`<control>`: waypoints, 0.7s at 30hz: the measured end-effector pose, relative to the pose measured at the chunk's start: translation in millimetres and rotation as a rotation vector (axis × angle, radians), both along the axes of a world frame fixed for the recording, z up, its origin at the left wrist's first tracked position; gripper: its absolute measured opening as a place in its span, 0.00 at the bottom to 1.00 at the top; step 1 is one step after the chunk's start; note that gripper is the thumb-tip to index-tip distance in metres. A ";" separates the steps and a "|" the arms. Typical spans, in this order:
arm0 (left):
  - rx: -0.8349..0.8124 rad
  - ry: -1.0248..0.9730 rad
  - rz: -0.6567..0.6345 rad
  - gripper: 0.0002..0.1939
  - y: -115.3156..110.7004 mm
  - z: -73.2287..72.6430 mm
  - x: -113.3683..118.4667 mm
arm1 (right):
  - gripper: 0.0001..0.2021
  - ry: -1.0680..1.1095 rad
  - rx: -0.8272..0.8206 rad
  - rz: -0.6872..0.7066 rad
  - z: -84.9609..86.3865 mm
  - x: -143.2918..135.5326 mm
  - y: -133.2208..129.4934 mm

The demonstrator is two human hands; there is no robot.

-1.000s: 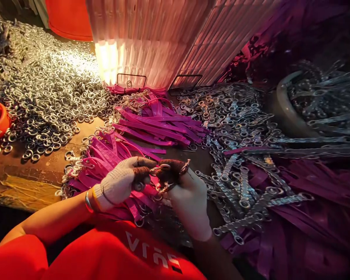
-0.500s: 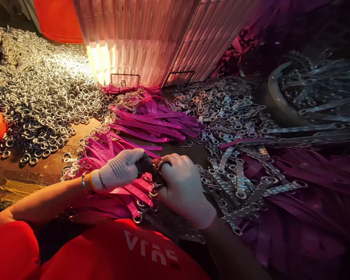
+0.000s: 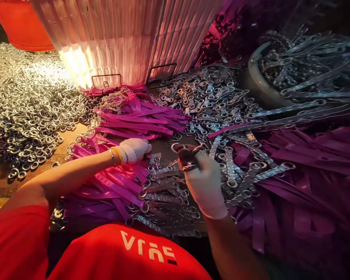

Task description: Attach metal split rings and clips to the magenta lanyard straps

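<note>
My left hand (image 3: 135, 150), in a dotted white glove, is closed above the near pink straps (image 3: 113, 182); its fingertips point away and what they grip, if anything, is too small to name. To its right, my right hand (image 3: 201, 171), in a white glove with dark fingers, is curled around a metal ring (image 3: 175, 148) that sticks out by the index finger. Between and below the hands lie metal strips with ringed ends (image 3: 166, 198). A second bundle of pink straps (image 3: 142, 118) lies beyond my left hand.
A heap of metal rings (image 3: 32, 112) spreads at the left. Ribbed translucent panels (image 3: 119, 42) stand at the back. Metal links (image 3: 210, 97) and a basin (image 3: 259, 77) of strips are at the right, with purple straps (image 3: 303, 186) nearer.
My hands, together before, have moved apart, exposing the metal strips between them. A ring now shows at my right hand. The view has shifted, with the background sliding left.
</note>
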State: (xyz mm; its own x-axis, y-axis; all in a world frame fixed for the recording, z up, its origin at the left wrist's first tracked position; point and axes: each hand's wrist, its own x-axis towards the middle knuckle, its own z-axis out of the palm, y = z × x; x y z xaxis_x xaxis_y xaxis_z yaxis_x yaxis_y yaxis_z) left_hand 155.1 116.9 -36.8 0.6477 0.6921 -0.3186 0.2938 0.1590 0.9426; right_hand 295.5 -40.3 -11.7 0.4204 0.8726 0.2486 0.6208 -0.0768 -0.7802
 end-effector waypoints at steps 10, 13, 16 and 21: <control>0.204 0.152 -0.254 0.05 -10.3 29.4 -46.1 | 0.19 -0.095 -0.106 0.296 -16.2 -25.2 -0.7; -0.058 0.130 -0.211 0.10 -25.1 42.6 -72.3 | 0.17 -0.202 -0.133 0.357 -18.6 -39.4 5.8; -0.138 0.159 -0.122 0.14 -41.2 43.6 -85.5 | 0.12 -0.383 -0.149 0.339 -19.1 -54.4 10.7; -0.092 0.107 -0.131 0.19 -51.3 42.9 -92.9 | 0.11 -0.534 -0.097 0.322 -18.8 -68.3 7.5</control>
